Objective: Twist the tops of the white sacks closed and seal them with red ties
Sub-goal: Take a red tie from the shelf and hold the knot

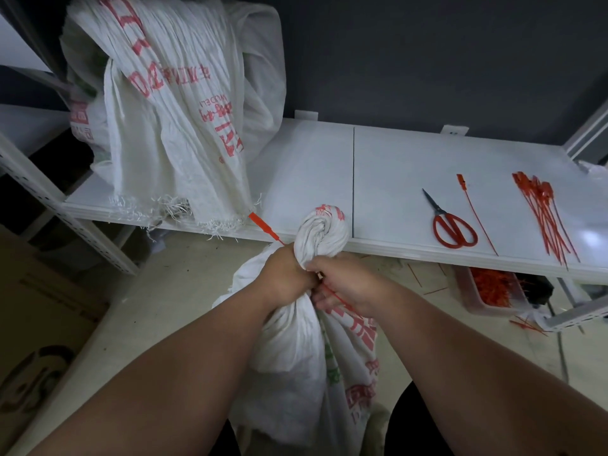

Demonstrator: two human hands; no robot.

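Note:
A white sack (296, 350) with red print stands on the floor between my arms, its top twisted into a tight knob (324, 233). My left hand (286, 274) grips the twisted neck just under the knob. A red tie (263, 227) sticks out up-left from behind that hand, and its thin tail runs across to my right hand (345, 289), which pinches it against the neck. A second white sack (171, 103) lies slumped on the white shelf (394, 166) at the back left.
On the shelf to the right lie red-handled scissors (452, 225), one loose red tie (475, 212) and a bundle of red ties (544, 215). Under the shelf a clear tub (493, 287) holds more ties. Cut tie scraps litter the floor. A cardboard box (42, 324) stands at left.

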